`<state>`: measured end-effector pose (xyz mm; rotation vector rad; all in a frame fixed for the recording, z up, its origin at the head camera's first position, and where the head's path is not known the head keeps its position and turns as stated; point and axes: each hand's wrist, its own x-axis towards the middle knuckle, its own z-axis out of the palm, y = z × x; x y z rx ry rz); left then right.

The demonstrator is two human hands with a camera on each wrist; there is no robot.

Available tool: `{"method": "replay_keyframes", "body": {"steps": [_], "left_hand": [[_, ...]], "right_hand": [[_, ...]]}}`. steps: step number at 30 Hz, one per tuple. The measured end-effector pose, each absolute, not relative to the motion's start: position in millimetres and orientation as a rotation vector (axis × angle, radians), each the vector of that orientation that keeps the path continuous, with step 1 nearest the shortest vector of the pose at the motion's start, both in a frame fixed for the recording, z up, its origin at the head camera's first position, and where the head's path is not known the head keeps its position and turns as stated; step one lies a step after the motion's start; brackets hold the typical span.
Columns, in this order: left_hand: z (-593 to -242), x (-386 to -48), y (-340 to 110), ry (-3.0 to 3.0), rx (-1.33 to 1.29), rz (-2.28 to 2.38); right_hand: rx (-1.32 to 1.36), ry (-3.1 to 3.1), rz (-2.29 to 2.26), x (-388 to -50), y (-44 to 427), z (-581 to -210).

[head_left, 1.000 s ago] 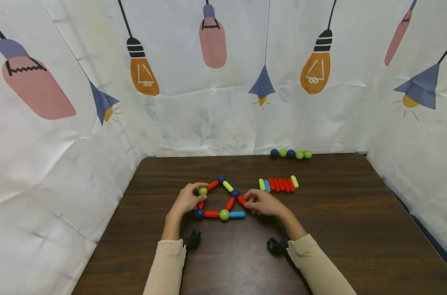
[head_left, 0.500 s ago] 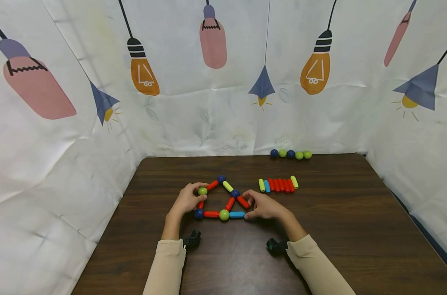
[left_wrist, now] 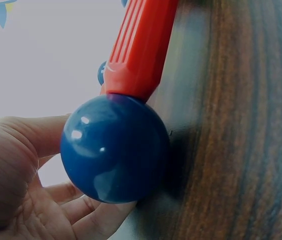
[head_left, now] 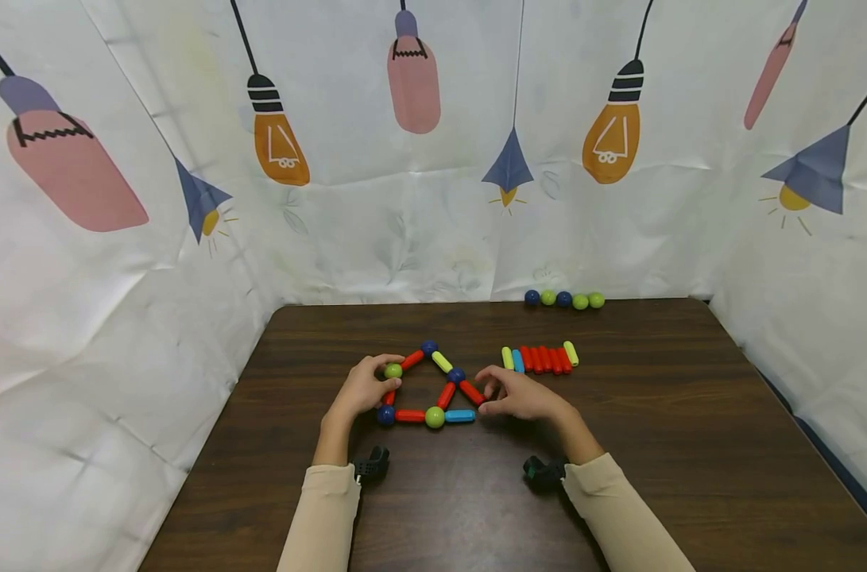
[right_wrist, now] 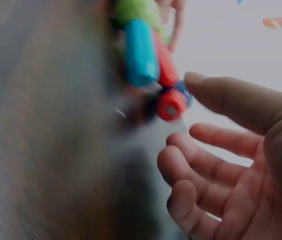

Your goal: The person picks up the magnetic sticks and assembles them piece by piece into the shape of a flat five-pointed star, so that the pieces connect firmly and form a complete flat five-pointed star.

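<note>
My left hand [head_left: 361, 388] pinches a green ball [head_left: 393, 370] at the left corner of a flat frame of balls and magnetic rods on the table. A blue ball [left_wrist: 115, 149] with a red rod [left_wrist: 142, 45] attached fills the left wrist view, in front of that hand. My right hand [head_left: 522, 395] is just right of the frame, fingers spread and loosely bent, holding nothing. Nearest to it are the free ends of a red rod [head_left: 472, 392] and a light-blue rod [head_left: 460, 416]. In the right wrist view the red rod's end [right_wrist: 171, 110] shows a metal tip.
Behind my right hand lies a row of loose rods [head_left: 543, 359], red, yellow and light blue. Several blue and green balls [head_left: 564, 298] line the far edge of the brown table [head_left: 690, 445]. A printed white curtain [head_left: 433, 230] stands around the table's back and sides.
My right hand has let go of the red rod, reached to the light-blue rod's end, then drawn back slightly to the right. The left hand has stayed on the green ball.
</note>
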<state>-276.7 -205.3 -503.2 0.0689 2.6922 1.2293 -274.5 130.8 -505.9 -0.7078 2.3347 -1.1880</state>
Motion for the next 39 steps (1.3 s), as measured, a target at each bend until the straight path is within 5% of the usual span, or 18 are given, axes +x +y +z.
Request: {"method": "replay_keyframes", "body": {"steps": [10,24,39], "left_hand": [[-506,-279,-202,2.689,0.076,1.242],[-507,-281,-197,2.676,0.07,1.259],[-506,-278,-205,2.693,0.071,1.244]], "right_hand": [[-0.531,2.468,-1.574,-296,193,-488],[-0.153,2.747,-1.374,-363,297,-481],[-0.185,2.805,-1.176,-393,320,-480]]}}
